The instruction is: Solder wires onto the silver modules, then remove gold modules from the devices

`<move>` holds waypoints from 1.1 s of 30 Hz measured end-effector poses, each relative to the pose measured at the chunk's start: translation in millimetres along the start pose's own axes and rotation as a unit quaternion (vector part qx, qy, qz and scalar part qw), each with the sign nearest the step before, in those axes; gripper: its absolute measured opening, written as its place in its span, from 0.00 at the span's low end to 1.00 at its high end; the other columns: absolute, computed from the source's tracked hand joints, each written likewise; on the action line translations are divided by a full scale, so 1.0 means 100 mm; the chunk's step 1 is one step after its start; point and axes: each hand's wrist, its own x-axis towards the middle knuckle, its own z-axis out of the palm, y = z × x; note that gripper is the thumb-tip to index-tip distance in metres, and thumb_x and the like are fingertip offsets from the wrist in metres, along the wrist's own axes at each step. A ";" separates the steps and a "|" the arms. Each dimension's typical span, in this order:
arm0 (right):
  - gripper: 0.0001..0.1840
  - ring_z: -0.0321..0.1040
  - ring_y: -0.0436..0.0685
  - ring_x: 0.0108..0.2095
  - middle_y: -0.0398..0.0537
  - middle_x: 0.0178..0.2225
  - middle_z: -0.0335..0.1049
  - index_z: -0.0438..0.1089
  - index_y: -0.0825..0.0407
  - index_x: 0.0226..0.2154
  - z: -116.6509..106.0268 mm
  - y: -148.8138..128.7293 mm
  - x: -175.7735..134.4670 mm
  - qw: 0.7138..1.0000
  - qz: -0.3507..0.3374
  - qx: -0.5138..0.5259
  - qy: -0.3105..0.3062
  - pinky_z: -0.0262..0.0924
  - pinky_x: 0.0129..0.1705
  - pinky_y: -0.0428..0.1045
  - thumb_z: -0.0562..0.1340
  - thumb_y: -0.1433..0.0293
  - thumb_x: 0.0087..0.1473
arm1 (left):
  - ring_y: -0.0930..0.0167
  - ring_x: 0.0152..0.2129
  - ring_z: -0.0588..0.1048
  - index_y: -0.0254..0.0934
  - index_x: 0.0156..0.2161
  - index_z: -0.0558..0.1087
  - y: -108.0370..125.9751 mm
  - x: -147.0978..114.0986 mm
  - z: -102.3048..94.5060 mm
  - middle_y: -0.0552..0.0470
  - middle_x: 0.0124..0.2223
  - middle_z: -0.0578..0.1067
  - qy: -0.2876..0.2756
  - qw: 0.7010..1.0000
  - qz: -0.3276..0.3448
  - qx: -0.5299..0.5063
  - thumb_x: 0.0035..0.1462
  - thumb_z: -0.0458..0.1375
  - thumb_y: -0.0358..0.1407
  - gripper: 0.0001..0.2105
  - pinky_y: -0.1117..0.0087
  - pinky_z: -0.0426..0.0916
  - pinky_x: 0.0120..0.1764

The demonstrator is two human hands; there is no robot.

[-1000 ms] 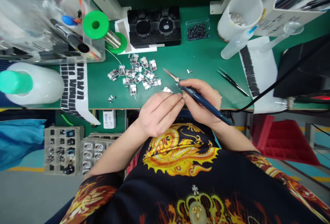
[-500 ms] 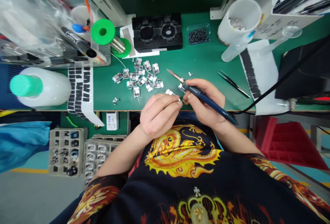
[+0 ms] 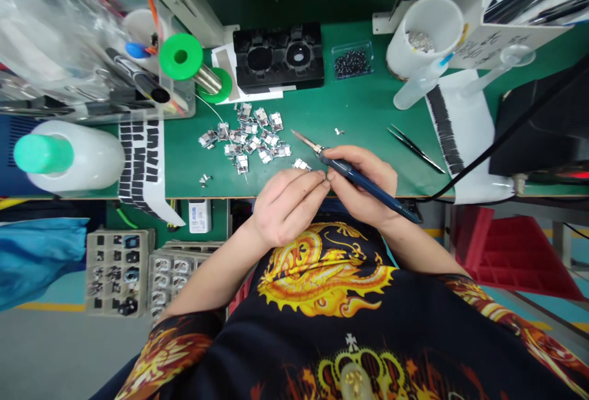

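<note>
My right hand (image 3: pixel 363 182) is closed around a blue soldering iron (image 3: pixel 368 186), its bare tip pointing up and left over the bench. Thumb and fingertips of that hand meet those of my left hand (image 3: pixel 289 203). My left fingers are pinched together on something tiny, mostly hidden between the fingertips. Just beyond them lies one small silvery component (image 3: pixel 301 164) on the green mat. Further left is a loose cluster of similar metal components (image 3: pixel 252 142). Solder wire from a green spool (image 3: pixel 209 79) runs down into that cluster.
Tweezers (image 3: pixel 416 148) lie to the right. Behind are a black fixture (image 3: pixel 278 58) and a clear box of tiny black parts (image 3: pixel 352 62). A white bottle with a green cap (image 3: pixel 73 154) stands left. The black iron cable (image 3: pixel 488 154) crosses the right side.
My fingertips have come closer together, and the small metal piece seen by my right fingers is now hidden. The soldering iron has shifted slightly left, along with a small shift of the whole view.
</note>
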 end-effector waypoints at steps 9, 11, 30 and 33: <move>0.15 0.84 0.54 0.44 0.43 0.49 0.85 0.79 0.45 0.54 0.00 -0.01 -0.03 1.000 0.016 0.020 -0.012 0.80 0.51 0.49 0.69 0.70 0.66 | 0.61 0.48 0.84 0.31 0.57 0.78 0.02 -0.04 -0.06 0.39 0.50 0.85 0.023 0.999 -0.026 0.023 0.63 0.69 0.23 0.18 0.58 0.84 0.48; 0.18 0.84 0.54 0.44 0.45 0.49 0.85 0.78 0.45 0.56 -0.01 -0.01 -0.06 0.999 0.020 0.028 -0.002 0.80 0.51 0.51 0.69 0.72 0.64 | 0.62 0.45 0.84 0.34 0.56 0.79 0.01 -0.09 -0.08 0.41 0.48 0.85 0.037 0.997 -0.061 0.031 0.63 0.69 0.23 0.17 0.59 0.83 0.47; 0.13 0.75 0.55 0.27 0.44 0.29 0.77 0.79 0.51 0.48 -0.17 0.07 -0.15 0.981 -0.172 -0.010 -0.083 0.79 0.34 0.54 0.67 0.74 0.60 | 0.62 0.45 0.83 0.40 0.55 0.79 -0.13 -0.49 0.11 0.45 0.48 0.86 0.046 0.986 -0.135 0.091 0.63 0.68 0.25 0.17 0.57 0.78 0.48; 0.13 0.74 0.54 0.26 0.42 0.27 0.74 0.79 0.50 0.48 -0.16 0.11 -0.17 0.981 -0.171 -0.005 -0.087 0.78 0.34 0.53 0.67 0.74 0.59 | 0.61 0.46 0.83 0.40 0.56 0.79 -0.11 -0.49 0.12 0.46 0.48 0.86 0.054 0.984 -0.150 0.079 0.64 0.69 0.25 0.17 0.56 0.77 0.48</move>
